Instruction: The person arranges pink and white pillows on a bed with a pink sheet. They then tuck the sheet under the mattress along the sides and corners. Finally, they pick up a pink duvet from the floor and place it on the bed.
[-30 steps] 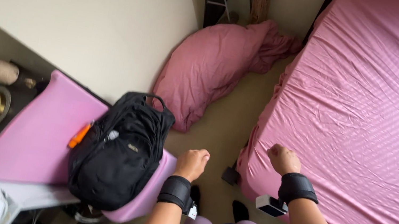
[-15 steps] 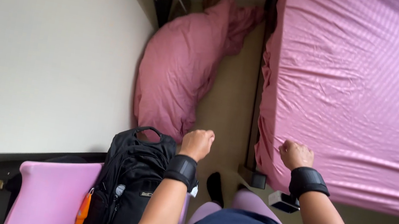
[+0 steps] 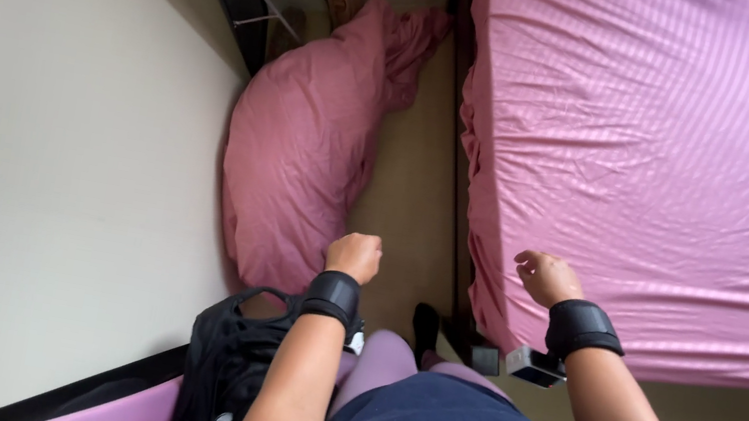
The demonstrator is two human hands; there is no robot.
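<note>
Pink bedsheet [image 3: 685, 171], stretched over the mattress, fills the upper right of the head view; its near edge hangs at centre right. Right hand [image 3: 546, 278] hovers at that edge with fingers loosely curled, grasping nothing. Left hand [image 3: 355, 256], centre frame, is clenched into a fist and empty, above the tan floor [image 3: 412, 197] and just beside a pink pillow [image 3: 297, 157] lying against the wall. A black backpack [image 3: 226, 368] sits lower left. Judgement: the sheet is light, soft and limp; best pinched at the hanging edge or a corner.
</note>
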